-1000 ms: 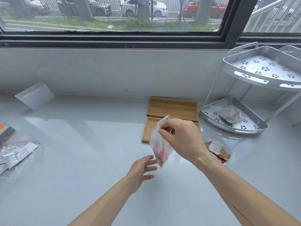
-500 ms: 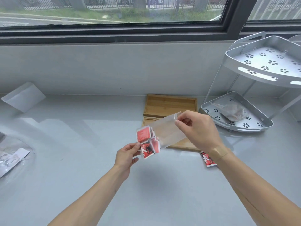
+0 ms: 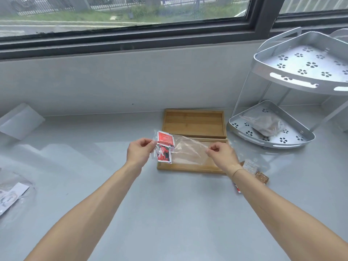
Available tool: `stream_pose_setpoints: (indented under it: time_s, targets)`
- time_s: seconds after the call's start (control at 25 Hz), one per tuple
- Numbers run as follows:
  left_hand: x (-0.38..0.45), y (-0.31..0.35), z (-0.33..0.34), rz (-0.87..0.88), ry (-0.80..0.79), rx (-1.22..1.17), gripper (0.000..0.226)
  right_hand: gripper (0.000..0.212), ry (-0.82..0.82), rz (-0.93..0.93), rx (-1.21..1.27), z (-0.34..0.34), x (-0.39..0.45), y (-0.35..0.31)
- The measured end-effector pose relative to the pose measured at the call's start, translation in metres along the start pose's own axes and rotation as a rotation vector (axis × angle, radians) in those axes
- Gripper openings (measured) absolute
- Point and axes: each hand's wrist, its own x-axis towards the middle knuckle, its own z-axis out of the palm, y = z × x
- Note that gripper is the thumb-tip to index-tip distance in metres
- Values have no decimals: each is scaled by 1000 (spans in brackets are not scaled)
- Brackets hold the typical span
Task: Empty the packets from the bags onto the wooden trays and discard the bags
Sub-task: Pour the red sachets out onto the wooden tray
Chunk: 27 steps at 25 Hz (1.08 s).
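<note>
At the frame's centre, both forearms reach forward over the grey table (image 3: pixel 169 213). The left hand (image 3: pixel 140 152) pinches the packet end of a clear plastic bag (image 3: pixel 188 152); the right hand (image 3: pixel 222 155) pinches its other end. Red sauce packets (image 3: pixel 164 147) bunch inside, count unclear, above two rectangular wooden trays (image 3: pixel 194 123).

Our two bare forearms reach forward from the lower corners, converging toward the middle. Our left hand (image 3: pixel 140 152) has its fingers (image 3: pixel 148 142) curled, thumb and forefinger pinching one end of a clear bag (image 3: pixel 185 150). Our right hand (image 3: pixel 223 156) mirrors it, knuckles up, fingertips pinching the bag's opposite end. The bag spans the gap between the two sets of fingers. A tan plaster (image 3: pixel 236 171) wraps our right wrist.
</note>
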Motion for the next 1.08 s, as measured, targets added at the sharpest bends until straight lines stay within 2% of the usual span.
stream_pose_setpoints:
  time_s: [0.16,0.36,0.6,0.76,1.08]
  targets:
    - [9,22,8,112,-39,130,15,13,-14,95,11,14,12,8]
    - [13,50,6,219,-52,192,15,11,-36,149,236,25,20,6]
    - [9,82,-1,294,-18,244,16,26,-47,204,342,47,37,-3]
    - [4,97,-4,337,-22,266,17,24,-89,200,396,49,34,-11]
    - [-12,130,-1,471,-54,336,7,18,-214,282,661,51,23,-32]
